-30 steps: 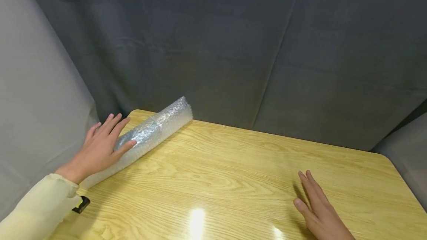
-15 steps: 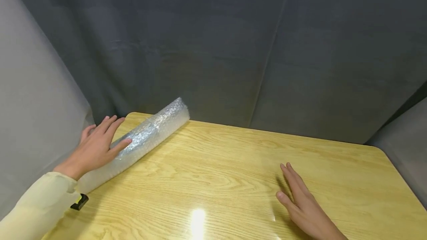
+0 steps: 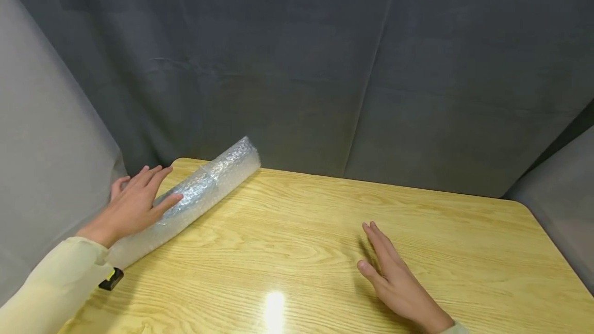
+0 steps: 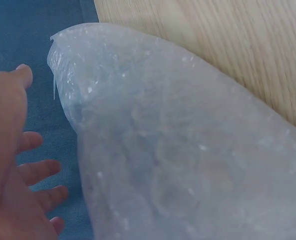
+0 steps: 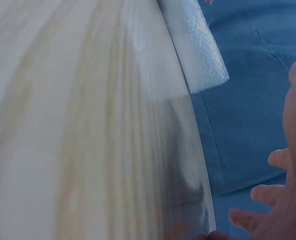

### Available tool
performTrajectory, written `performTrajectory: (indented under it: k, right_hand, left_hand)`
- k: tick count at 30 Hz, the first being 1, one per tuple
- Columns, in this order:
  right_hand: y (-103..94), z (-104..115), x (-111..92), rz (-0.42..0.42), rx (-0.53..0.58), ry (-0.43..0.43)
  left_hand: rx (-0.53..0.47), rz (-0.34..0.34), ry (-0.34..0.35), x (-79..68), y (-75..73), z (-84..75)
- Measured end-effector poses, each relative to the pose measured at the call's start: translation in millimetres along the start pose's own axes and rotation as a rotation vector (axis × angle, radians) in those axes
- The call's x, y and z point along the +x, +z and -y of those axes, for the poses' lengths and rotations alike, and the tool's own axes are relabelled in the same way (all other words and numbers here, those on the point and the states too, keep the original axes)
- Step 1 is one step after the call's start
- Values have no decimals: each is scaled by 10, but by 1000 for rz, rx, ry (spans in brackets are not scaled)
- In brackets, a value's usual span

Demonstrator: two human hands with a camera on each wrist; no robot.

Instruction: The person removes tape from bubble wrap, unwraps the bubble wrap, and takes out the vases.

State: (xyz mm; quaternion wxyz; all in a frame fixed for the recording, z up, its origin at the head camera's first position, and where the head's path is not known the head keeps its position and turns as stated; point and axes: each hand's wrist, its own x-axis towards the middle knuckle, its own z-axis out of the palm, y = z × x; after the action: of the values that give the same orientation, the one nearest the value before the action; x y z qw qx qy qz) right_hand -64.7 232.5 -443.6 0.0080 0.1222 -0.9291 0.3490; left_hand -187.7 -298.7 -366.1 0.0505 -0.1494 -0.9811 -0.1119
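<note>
A roll of clear bubble wrap (image 3: 211, 184) lies slantwise on the left of the wooden table (image 3: 287, 220), its far end reaching the back edge. My left hand (image 3: 132, 207) is over the roll's left side with fingers spread and straight. In the left wrist view a gap shows between that hand (image 4: 18, 165) and the bubble wrap (image 4: 152, 130); whether the palm touches it I cannot tell. Over the table's right half, my right hand (image 3: 396, 282) holds nothing, its fingers extended and thumb apart. The right wrist view catches the roll's far end (image 5: 202, 60) beyond the table edge.
A dark grey curtain (image 3: 278, 66) hangs behind the table. Lighter grey cloth (image 3: 42, 117) borders the left side, and more grey cloth (image 3: 561, 205) stands at the right. A small black and yellow object (image 3: 111, 278) is at the left cuff.
My right hand has moved left and farther onto the table. My left hand keeps its pose beside the bubble wrap roll. The head view has shifted slightly.
</note>
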Motion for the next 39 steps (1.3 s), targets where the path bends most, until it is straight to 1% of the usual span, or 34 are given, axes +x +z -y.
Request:
performTrajectory:
  k: [3,6,9,15,21,25,28,33,37,39]
  right_hand:
    - [51,32,39,0,-5,-9]
    - [91,68,82,-5,6,-25]
    - [133,102,124,-8,17,-39]
    - [217,166,199,7,43,-50]
    - [283,210,249,14,48,-66]
    - [317,236,284,8,45,-90]
    - [346,262,311,8,56,-102]
    - [391,303,341,15,68,-106]
    - [422,334,370,18,76,-111]
    - [436,353,385,22,81,-114]
  left_hand:
    - [3,-2,-1,3,1,10]
    - [8,12,-5,10,-2,15]
    - [7,40,-24,16,-5,18]
    - [-13,103,-94,38,-11,40]
    - [2,139,-108,80,-77,56]
    - [13,164,-87,145,-167,69]
    - [-5,202,-63,194,-213,86]
    - [-43,272,-48,255,-246,115]
    - [-49,298,-31,301,-269,136]
    - [-58,310,-11,328,-278,149]
